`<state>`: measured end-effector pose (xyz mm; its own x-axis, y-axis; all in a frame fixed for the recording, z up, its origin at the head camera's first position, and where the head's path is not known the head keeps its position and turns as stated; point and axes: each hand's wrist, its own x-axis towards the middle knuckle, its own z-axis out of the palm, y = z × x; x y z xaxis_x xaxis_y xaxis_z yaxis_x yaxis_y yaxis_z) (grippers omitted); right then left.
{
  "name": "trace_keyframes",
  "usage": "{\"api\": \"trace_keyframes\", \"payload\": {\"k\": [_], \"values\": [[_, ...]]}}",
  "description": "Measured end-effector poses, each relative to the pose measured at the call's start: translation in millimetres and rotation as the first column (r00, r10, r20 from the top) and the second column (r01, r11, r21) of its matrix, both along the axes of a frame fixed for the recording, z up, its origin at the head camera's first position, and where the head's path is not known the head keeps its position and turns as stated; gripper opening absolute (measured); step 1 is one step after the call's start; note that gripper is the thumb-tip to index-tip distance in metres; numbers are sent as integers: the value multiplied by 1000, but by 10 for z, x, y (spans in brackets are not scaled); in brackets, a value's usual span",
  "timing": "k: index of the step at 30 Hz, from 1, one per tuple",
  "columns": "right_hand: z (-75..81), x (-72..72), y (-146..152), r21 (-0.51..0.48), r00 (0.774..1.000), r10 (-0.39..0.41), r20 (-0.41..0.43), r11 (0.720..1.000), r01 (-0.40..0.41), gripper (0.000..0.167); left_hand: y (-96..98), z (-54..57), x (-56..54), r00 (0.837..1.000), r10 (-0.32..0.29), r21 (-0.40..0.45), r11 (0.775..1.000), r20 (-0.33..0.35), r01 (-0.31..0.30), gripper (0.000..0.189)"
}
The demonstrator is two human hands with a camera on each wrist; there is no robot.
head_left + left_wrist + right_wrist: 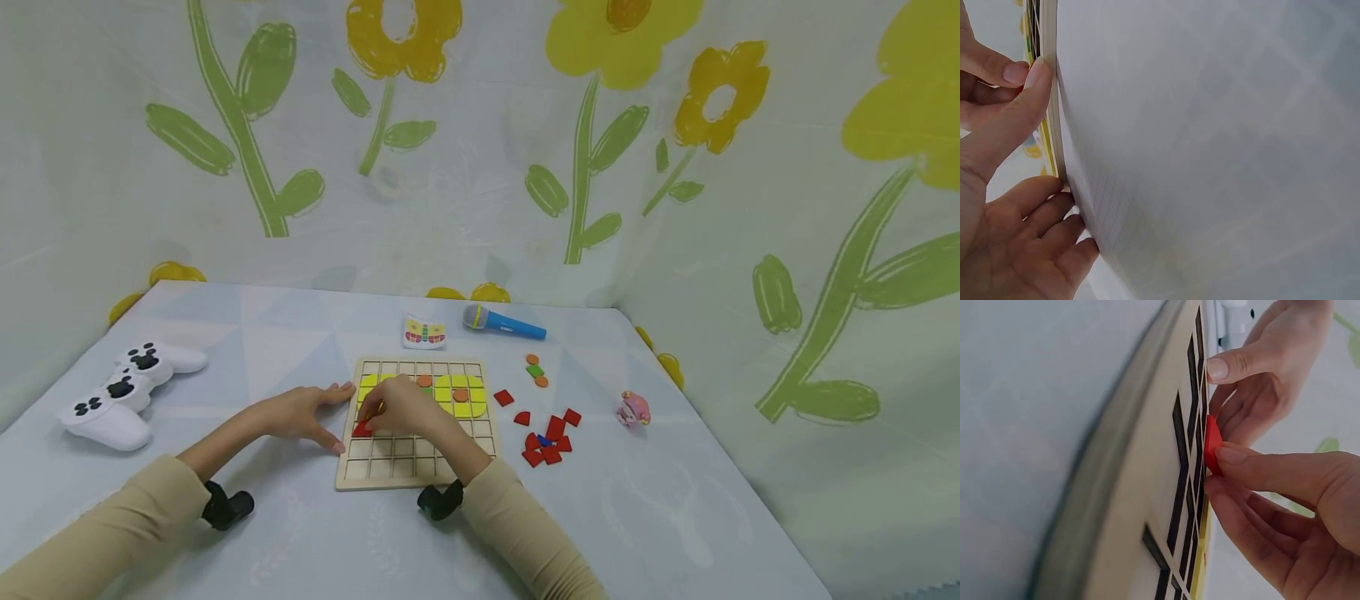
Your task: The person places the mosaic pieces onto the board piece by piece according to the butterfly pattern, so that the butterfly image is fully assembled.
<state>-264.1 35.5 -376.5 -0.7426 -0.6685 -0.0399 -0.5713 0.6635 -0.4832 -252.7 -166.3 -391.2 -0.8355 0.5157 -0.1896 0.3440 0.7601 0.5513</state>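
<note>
A wooden grid board (386, 468) lies on the table, with yellow tiles (477, 395) and a few orange discs (461, 395) set in its upper rows. My right hand (411, 407) reaches over the board's left part and pinches a red tile (1212, 445) between thumb and fingers, right at the grid. In the head view this red tile shows below the fingertips, partly covered by them. My left hand (296, 412) rests along the board's left edge, thumb and fingers spread and touching its side. The right hand hides some middle cells in the head view.
Loose red tiles (555, 427) lie right of the board, a blue piece among them; orange and green pieces (535, 371) lie above. Behind the board are a patterned card (424, 333) and a blue microphone (517, 324). A white game controller (112, 425) sits left, a pink figurine (634, 408) right.
</note>
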Motion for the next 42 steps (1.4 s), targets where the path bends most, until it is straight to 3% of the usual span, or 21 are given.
{"api": "trace_keyframes", "payload": {"k": [13,23,35,42], "values": [[59,26,30,39,1000,-24,14,999,23,14,2,-10,-1,1000,2,9,1000,-1,-2,104],[213,-90,503,0,993,-114,9,993,114,18,35,-26,-2,999,33,-20,999,-9,-33,105],[342,-296,1236,-10,953,-301,42,953,302,17,32,-37,-9,999,46,-32,998,-1,-46,105],[284,-451,1602,56,914,-393,104,919,389,18,20,-34,-11,999,41,-32,999,5,-40,105]]}}
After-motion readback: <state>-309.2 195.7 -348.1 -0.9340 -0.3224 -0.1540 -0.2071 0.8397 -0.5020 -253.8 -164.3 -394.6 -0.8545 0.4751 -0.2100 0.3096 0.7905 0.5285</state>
